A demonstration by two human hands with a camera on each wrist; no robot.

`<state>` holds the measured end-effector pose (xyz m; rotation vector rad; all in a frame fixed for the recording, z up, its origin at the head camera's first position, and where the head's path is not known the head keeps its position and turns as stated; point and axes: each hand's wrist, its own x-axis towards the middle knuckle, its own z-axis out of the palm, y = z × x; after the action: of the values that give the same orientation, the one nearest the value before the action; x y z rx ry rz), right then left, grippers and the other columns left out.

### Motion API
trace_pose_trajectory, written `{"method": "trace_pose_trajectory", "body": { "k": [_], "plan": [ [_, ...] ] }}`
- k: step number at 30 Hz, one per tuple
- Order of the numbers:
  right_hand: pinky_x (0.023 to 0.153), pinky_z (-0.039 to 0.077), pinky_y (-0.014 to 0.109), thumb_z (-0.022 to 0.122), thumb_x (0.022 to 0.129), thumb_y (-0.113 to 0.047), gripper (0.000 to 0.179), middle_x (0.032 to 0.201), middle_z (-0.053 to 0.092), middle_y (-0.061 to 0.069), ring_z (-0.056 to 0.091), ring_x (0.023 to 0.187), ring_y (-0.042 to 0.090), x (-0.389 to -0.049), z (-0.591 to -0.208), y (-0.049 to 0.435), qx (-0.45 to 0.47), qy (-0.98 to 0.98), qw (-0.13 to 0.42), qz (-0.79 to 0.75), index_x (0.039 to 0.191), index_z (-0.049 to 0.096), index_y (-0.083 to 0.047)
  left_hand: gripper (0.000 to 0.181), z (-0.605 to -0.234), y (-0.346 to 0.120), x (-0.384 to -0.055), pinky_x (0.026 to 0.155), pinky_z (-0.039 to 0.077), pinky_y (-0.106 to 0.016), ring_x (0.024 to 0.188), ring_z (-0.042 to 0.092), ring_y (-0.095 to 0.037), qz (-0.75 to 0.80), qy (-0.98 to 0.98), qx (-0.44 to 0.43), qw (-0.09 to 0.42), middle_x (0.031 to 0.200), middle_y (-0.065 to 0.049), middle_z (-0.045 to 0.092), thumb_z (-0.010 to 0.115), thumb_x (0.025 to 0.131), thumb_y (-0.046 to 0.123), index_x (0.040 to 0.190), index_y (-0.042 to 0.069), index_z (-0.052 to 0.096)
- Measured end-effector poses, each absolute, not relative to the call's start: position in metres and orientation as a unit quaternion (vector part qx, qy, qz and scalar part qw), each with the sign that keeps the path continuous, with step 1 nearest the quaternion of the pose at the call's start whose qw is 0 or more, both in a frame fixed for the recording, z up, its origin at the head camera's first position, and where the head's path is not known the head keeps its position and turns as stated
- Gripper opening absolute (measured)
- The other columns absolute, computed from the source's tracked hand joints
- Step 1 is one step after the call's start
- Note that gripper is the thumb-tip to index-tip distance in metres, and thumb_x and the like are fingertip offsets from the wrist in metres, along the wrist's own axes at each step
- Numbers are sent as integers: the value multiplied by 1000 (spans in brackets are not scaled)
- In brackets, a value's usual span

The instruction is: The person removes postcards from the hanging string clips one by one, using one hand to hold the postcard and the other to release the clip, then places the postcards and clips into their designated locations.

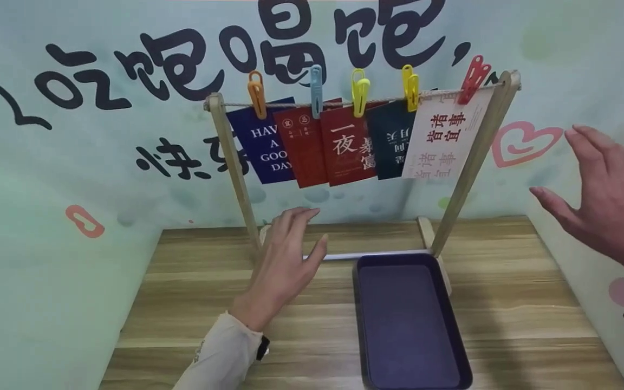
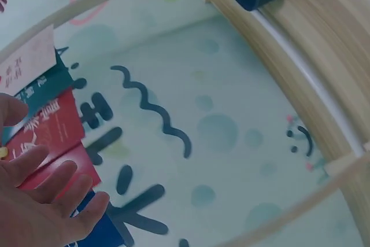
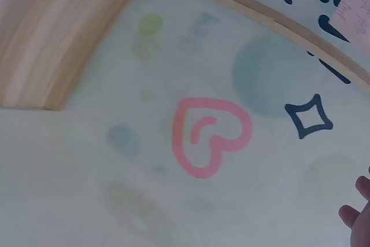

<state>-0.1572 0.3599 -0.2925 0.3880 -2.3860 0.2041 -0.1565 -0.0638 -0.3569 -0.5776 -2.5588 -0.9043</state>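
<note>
While the head view takes in the whole wooden rack (image 1: pixel 469 168), the wrist views only catch parts of it. Head: five cards hang overlapping on the rope (image 1: pixel 236 104), one clip each. Left to right: orange clip (image 1: pixel 257 97) on blue HAVE A GOOD DAY card (image 1: pixel 271 157), light-blue clip (image 1: pixel 316 92) on plain red card (image 1: pixel 302 154), lime clip (image 1: pixel 360 95) on red card with white characters (image 1: pixel 347 157), yellow clip (image 1: pixel 411 89) on dark teal card (image 1: pixel 390 157), red clip (image 1: pixel 472 81) on white card (image 1: pixel 442 141).

Left hand (image 1: pixel 287 254) is below the cards, by the left post's foot, fingers and thumb apart. Right hand (image 1: pixel 610 200) is out right of the rack, also apart. Purple tray (image 1: pixel 407 325) lies on the desk (image 1: pixel 312 346), near end of the white rod (image 1: pixel 366 255).

Left wrist adds a wavy line (image 2: pixel 153 108) and small smiley (image 2: pixel 300 143) on the wall, both hidden in head; tray shows only as a corner.

Right wrist adds a four-point star (image 3: pixel 309 117) beside the pink heart (image 3: pixel 211 137); only a corner of the white card and fingertips at frame edge, so hand state reads from head only.
</note>
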Motion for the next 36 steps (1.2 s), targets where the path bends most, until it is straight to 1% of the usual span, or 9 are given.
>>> {"method": "trace_pose_trajectory", "body": {
  "k": [4,9,16,18,20,23,26,30,36],
  "plan": [
    [101,31,66,25,90,-83,105,152,39,28,39,129,50,-165,-275,353,172,-928,324,68,152,32,2,44,-347,-46,-162,111,44,-49,129,51,-29,-330,-901,-223,174,137,-11,54,60,99,26,138,8,54],
    [110,30,64,23,89,-84,106,154,36,28,38,133,49,-176,-255,343,188,-932,305,60,155,27,-1,46,-333,-26,-168,115,43,-45,132,49,-26,-364,-889,-235,149,139,-9,53,58,101,28,141,8,52],
    [112,29,62,29,87,-84,105,156,35,26,37,136,46,-187,-231,330,222,-926,296,73,156,25,-4,48,-319,-2,-175,116,42,-42,136,46,-22,-425,-866,-235,123,143,-5,50,61,99,26,143,9,49],
    [114,29,61,49,91,-72,97,156,35,25,36,138,45,-189,-225,327,225,-927,292,70,156,25,-5,49,-318,3,-176,116,42,-41,136,47,-21,-431,-863,-235,116,144,-5,50,61,99,26,144,10,49],
    [117,28,60,67,92,-54,91,157,34,25,35,140,45,-192,-219,323,222,-930,285,67,156,25,-5,50,-318,9,-178,116,43,-40,135,48,-20,-444,-859,-233,106,144,-5,50,61,99,26,144,10,48],
    [120,26,60,82,83,-21,95,159,32,24,33,142,45,-196,-209,317,209,-938,271,58,157,24,-4,52,-318,17,-183,115,43,-39,134,48,-20,-474,-845,-233,84,146,-6,49,62,99,25,146,10,46],
    [122,23,60,80,85,-19,93,160,31,24,30,145,45,-201,-199,311,196,-945,256,49,157,24,-3,54,-318,27,-189,112,46,-38,133,49,-22,-511,-825,-231,62,147,-7,48,63,99,24,148,11,43],
    [122,22,61,76,90,-22,87,159,32,25,31,144,47,-207,-187,302,189,-952,237,33,157,24,-2,56,-319,41,-195,109,49,-36,133,49,-22,-550,-805,-218,45,147,-8,48,63,99,23,149,11,42],
    [117,27,63,75,91,-25,83,153,38,28,36,139,45,-215,-176,294,201,-954,221,8,155,29,-1,58,-321,55,-204,110,50,-40,139,47,-24,-582,-791,-186,24,151,-8,44,63,98,23,150,12,40]
  ]
}}
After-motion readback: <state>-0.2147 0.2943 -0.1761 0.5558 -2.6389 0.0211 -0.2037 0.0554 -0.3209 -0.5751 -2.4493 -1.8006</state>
